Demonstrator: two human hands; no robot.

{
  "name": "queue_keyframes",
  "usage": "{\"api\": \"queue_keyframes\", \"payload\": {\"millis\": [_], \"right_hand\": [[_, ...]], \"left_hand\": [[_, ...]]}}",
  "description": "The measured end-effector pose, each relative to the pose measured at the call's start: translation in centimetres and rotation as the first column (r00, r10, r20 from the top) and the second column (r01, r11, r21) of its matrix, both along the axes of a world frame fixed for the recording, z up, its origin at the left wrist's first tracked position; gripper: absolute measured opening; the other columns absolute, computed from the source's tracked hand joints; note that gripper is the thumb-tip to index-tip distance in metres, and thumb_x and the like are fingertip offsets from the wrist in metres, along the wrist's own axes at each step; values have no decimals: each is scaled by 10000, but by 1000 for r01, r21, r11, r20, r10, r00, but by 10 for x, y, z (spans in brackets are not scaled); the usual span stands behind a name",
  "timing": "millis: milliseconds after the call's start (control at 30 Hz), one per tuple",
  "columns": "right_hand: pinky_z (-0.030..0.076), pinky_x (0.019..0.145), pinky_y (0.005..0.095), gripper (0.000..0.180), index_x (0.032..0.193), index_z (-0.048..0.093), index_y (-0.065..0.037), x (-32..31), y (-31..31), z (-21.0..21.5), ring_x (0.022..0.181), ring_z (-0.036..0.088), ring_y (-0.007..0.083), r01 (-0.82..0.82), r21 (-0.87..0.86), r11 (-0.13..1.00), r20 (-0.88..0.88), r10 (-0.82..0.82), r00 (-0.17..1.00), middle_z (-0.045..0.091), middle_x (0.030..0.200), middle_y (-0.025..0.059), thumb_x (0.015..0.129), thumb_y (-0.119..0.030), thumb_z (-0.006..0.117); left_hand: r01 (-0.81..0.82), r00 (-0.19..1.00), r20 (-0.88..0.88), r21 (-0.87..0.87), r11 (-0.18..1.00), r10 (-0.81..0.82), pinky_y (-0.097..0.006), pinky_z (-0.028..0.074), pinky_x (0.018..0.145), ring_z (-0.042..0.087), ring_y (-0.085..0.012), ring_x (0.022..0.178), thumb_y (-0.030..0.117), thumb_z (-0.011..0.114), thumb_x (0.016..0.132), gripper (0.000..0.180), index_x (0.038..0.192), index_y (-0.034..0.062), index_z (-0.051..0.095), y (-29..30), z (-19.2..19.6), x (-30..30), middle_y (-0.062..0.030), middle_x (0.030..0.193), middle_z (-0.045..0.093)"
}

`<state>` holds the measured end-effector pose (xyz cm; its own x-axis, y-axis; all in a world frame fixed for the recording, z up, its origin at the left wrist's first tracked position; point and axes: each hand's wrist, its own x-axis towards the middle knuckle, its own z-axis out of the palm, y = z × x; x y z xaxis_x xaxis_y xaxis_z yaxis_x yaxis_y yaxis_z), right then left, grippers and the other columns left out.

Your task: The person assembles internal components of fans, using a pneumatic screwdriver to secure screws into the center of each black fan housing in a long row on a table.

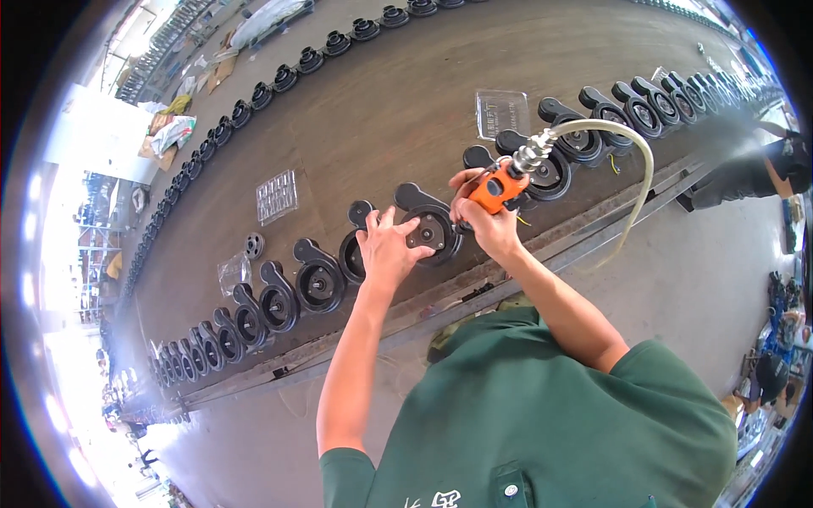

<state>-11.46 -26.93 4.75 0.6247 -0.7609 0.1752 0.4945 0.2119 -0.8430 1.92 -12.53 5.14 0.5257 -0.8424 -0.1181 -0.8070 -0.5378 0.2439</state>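
Head view: left hand [388, 245] spread flat, fingers apart, pressing on a black pump housing [430, 227] at the near edge of the long table [373, 118]. Right hand [484, 213] clamped around an orange air driver [498, 188], hose [631, 144] looping away, tip at the housing's right side. Probably mid-fastening; next calls for a steady housing and a square tool tip.

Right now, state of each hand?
Left hand: open, fingers spread on the black housing.
Right hand: closed, holding the orange air tool.
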Motion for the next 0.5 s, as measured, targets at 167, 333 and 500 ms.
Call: {"api": "queue_keyframes", "payload": {"millis": [167,333,500], "right_hand": [[527,608,255,270,1083,545,19,26,12,-11,674,639,107,-11,-32,999,13,11,1000,641,873,69,827,83,602],[522,606,252,214,1025,575,19,37,14,-27,672,631,100,-41,-58,997,-19,40,999,641,864,63,821,75,608],[523,606,249,216,1015,571,25,47,16,-27,663,627,97,-12,-79,997,-17,10,1000,641,848,67,812,90,610]], "left_hand": [[22,997,74,41,999,-25,-543,400,1036,531,-365,1325,395,905,695,562,1210,209,781,-4,3,-3,-131,1200,724],[59,995,71,145,988,-70,-504,386,1003,577,-312,1246,446,885,710,535,1180,208,793,-10,8,-1,-74,1033,760],[21,992,122,151,988,-39,-482,400,988,605,-283,1179,430,895,706,442,1072,196,813,-13,-3,-2,-78,999,748]]}}
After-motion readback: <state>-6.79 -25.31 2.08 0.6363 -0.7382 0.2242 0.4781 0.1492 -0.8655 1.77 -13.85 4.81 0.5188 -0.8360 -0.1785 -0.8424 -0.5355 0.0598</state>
